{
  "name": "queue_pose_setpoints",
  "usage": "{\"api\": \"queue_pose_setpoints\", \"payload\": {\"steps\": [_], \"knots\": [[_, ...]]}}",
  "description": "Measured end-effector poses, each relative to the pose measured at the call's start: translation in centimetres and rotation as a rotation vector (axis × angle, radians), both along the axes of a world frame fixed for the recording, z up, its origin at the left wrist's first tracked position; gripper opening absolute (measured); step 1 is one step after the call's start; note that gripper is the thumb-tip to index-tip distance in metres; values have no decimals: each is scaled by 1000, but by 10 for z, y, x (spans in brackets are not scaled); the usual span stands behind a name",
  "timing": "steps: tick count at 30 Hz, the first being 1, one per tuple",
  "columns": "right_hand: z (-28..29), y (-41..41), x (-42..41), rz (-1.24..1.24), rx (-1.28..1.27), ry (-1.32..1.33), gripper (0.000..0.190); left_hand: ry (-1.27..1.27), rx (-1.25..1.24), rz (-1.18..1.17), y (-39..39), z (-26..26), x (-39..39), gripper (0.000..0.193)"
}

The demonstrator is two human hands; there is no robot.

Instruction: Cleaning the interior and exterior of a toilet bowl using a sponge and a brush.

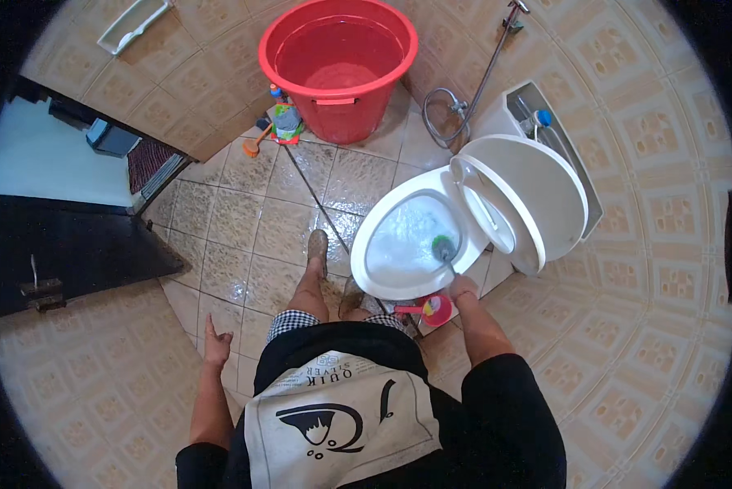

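Note:
My right hand (464,287) is closed around the handle of a toilet brush (444,249), whose green and grey head rests inside the white toilet bowl (378,211), at the side nearest the hand. Suds or bright water show in the bowl. The toilet seat and lid (534,183) are raised against the tank. My left hand (217,343) hangs over the floor at the left, holding nothing, with the index finger extended. Just below the bowl, beside my right hand, a pink dipper (437,310) with something yellow in it stands on the floor.
A large red tub (337,101) of water stands at the top. Beside it are a cleaning product pouch (287,122) and an orange brush (251,147). A hose (427,116) hangs near the tank (593,211), which has no cover. Wet floor tiles (237,214) lie left; a dark door (78,250) stands open.

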State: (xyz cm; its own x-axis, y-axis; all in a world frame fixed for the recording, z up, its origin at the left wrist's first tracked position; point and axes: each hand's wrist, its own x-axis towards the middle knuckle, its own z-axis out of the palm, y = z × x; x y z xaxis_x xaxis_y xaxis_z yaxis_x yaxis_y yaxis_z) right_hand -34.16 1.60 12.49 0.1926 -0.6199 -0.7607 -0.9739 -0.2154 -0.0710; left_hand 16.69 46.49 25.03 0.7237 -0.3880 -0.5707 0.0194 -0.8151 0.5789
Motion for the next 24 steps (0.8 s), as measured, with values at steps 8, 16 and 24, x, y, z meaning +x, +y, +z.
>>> {"api": "queue_pose_setpoints", "payload": {"steps": [8, 16, 24], "knots": [[11, 49, 107, 176, -3, -133, 34, 10, 7, 0, -23, 15, 7, 90], [-10, -41, 44, -532, -493, -424, 30, 15, 57, -82, -39, 19, 32, 90], [-45, 46, 56, -697, -566, -429, 32, 49, -23, -134, -56, 7, 33, 91]]}}
